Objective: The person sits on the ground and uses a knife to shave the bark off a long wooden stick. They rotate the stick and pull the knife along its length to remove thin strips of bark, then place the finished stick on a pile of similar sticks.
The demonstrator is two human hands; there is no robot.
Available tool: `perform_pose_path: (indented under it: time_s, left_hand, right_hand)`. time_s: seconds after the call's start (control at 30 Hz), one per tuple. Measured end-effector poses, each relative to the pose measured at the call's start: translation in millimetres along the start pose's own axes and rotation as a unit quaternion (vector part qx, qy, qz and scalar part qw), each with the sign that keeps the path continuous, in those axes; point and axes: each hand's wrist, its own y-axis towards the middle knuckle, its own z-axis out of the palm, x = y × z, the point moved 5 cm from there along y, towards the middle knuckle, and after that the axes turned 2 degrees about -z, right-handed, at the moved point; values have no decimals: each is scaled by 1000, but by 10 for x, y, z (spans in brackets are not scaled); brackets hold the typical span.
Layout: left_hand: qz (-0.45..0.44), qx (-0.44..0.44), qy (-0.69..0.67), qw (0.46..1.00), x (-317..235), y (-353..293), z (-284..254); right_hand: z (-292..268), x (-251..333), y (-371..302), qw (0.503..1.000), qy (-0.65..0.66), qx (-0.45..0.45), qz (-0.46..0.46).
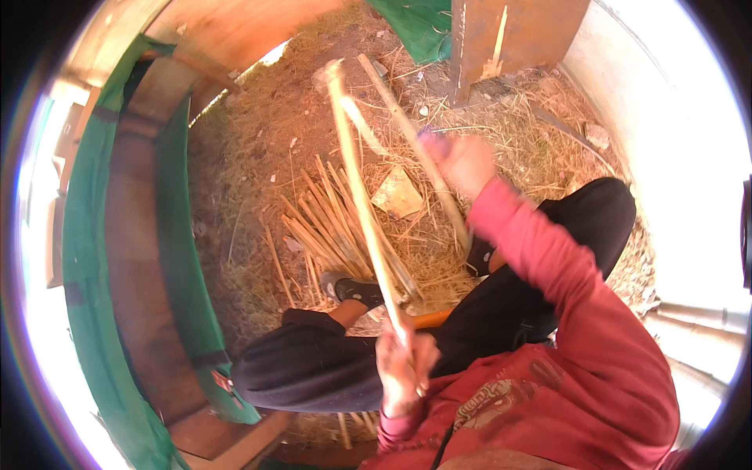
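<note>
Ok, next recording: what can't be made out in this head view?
- Right hand, head view: motion blur hides its grip, and whether the purple patch is held or worn.
- Far end of the pale stick in the left hand, head view: blurred.
- Orange object, head view: partly hidden by the black trousers; its kind is unclear.

A rough shed or lean-to, seemingly used as a makeshift workshop. Beyond the left hand [406, 364] the floor is bare earth [254, 160], with straw-like litter [529, 160] around and beyond the right hand [464, 163]. Thin wooden sticks [325, 223] lie fanned ahead of the left hand; well to its left, green fabric [82, 258] borders brown boards [141, 266]. A worn wooden panel [521, 35] stands past the right hand, a pale wall [658, 117] to its right.
</note>
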Motion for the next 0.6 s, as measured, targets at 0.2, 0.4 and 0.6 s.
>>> perform_pose_path:
  time_s: [0.2, 0.4, 0.6]
  left_hand:
    - [26, -128, 63, 989, -41, 210, -274]
    - [14, -60, 74, 995, -125, 301, -78]
    - [-12, -109, 141, 984, -85, 292, -73]
  right_hand:
    - [-474, 258, 93, 968, 250, -27, -4]
    - [-329, 885, -336, 911, 289, 231, -183]
    - [-358, 920, -364, 936, 235, 161, -206]
